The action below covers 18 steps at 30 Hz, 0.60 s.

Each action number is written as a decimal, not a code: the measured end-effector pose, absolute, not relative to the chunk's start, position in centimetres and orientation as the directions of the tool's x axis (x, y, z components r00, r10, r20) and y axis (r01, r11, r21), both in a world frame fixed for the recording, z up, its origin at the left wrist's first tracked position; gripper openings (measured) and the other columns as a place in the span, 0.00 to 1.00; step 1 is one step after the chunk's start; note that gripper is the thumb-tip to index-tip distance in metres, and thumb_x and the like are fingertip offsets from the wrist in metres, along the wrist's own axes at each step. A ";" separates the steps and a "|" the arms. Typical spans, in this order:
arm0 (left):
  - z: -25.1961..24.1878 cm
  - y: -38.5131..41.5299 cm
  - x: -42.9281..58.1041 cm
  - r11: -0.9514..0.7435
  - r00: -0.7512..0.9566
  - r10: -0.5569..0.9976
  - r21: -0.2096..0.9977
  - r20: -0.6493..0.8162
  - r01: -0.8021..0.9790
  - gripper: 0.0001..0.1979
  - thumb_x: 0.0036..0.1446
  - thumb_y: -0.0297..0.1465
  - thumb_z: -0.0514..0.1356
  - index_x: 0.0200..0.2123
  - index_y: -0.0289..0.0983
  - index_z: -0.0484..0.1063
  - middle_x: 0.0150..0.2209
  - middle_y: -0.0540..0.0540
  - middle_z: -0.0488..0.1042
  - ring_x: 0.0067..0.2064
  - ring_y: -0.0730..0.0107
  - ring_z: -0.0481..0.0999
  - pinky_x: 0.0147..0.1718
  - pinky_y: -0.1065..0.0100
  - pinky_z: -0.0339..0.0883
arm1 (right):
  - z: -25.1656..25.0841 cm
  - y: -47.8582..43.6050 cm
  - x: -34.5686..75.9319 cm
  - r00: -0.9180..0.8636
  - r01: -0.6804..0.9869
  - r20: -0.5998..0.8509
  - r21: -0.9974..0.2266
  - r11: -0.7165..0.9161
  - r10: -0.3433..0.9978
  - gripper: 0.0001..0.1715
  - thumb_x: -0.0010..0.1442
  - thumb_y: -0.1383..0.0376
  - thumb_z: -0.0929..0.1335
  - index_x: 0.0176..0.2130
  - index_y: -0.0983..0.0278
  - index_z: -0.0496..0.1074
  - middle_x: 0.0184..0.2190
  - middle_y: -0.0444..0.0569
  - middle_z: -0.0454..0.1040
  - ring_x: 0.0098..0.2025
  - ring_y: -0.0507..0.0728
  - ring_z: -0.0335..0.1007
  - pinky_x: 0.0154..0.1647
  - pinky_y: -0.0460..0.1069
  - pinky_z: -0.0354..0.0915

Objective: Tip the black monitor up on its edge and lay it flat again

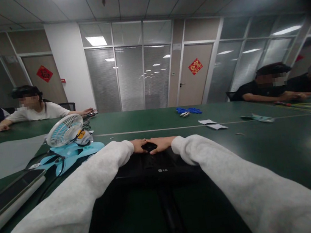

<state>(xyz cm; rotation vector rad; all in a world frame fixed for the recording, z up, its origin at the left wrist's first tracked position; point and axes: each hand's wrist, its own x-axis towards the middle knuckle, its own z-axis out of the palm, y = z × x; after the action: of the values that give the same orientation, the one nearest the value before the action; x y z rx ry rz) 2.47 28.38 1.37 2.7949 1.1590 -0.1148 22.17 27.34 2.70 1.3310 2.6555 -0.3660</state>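
Observation:
In front of me lies a black device [134, 174] with a white LG logo on its near edge; its exact kind is hard to make out in the dark. My left hand [139, 146] and my right hand [162, 144] meet at its far side, both arms stretched out in pale grey sleeves. Their thumbs and fingers curl together around a small dark part of it, framing a black gap. How firmly each hand grips is not clear. A dark strip [173, 217] runs from the device toward me.
Left stand a white and light-blue fan [65, 130], blue plastic pieces [72, 157], a phone-like slab [13, 192] and a grey sheet [8, 157]. Beyond lie blue gloves [189, 110], white papers [212, 124] and a pale green packet [261, 118]. Other people sit at both far sides.

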 end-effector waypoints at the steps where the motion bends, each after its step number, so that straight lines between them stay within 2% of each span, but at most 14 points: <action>1: 1.3 28.2 2.5 -0.698 0.701 0.704 0.078 -0.114 0.712 0.23 0.65 0.37 0.61 0.61 0.38 0.64 0.63 0.39 0.61 0.61 0.50 0.64 0.57 0.44 0.60 | 2.6 27.3 22.2 -0.594 0.804 -0.242 -0.147 0.576 0.767 0.58 0.55 0.43 0.69 0.71 0.66 0.46 0.68 0.63 0.51 0.69 0.70 0.46 0.68 0.63 0.47; 4: 1.3 27.6 2.5 -0.681 0.686 0.718 0.084 -0.118 0.727 0.23 0.65 0.37 0.60 0.61 0.38 0.64 0.63 0.39 0.61 0.61 0.50 0.64 0.58 0.43 0.59 | 2.2 27.3 22.3 -0.599 0.800 -0.246 -0.141 0.583 0.762 0.49 0.59 0.46 0.68 0.69 0.64 0.52 0.68 0.63 0.52 0.68 0.69 0.49 0.67 0.66 0.48; 8: 1.5 26.8 2.5 -0.655 0.661 0.737 0.095 -0.141 0.750 0.22 0.66 0.38 0.60 0.60 0.37 0.64 0.62 0.39 0.62 0.60 0.51 0.65 0.57 0.44 0.60 | 1.7 27.1 22.2 -0.628 0.777 -0.227 -0.147 0.612 0.744 0.34 0.65 0.51 0.65 0.65 0.61 0.59 0.67 0.56 0.55 0.66 0.66 0.53 0.65 0.69 0.49; 10: 1.7 26.5 2.3 -0.645 0.652 0.741 0.100 -0.162 0.758 0.22 0.66 0.39 0.59 0.60 0.37 0.64 0.63 0.39 0.62 0.61 0.50 0.65 0.58 0.44 0.60 | 1.6 26.9 22.0 -0.641 0.767 -0.221 -0.153 0.623 0.735 0.35 0.65 0.51 0.65 0.66 0.61 0.58 0.67 0.57 0.55 0.67 0.66 0.52 0.66 0.68 0.49; 15: 2.1 25.6 2.0 -0.631 0.633 0.746 0.083 -0.204 0.771 0.24 0.65 0.39 0.60 0.61 0.38 0.63 0.64 0.39 0.59 0.62 0.49 0.63 0.59 0.43 0.58 | 1.7 26.4 21.8 -0.650 0.760 -0.224 -0.158 0.631 0.727 0.50 0.57 0.43 0.68 0.68 0.64 0.55 0.67 0.59 0.55 0.70 0.69 0.45 0.68 0.63 0.48; 18: 2.2 25.2 2.0 -0.630 0.628 0.749 0.066 -0.212 0.774 0.24 0.65 0.38 0.60 0.61 0.38 0.63 0.64 0.39 0.59 0.62 0.49 0.63 0.59 0.43 0.58 | 1.9 26.3 21.7 -0.650 0.760 -0.214 -0.153 0.632 0.730 0.50 0.55 0.44 0.69 0.68 0.63 0.56 0.66 0.57 0.57 0.69 0.69 0.47 0.67 0.62 0.49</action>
<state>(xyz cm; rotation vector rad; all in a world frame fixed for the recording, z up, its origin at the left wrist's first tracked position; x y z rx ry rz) 2.01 25.22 2.19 2.6957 1.2702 -0.2465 21.72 26.29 1.85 1.2469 2.7177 -0.3476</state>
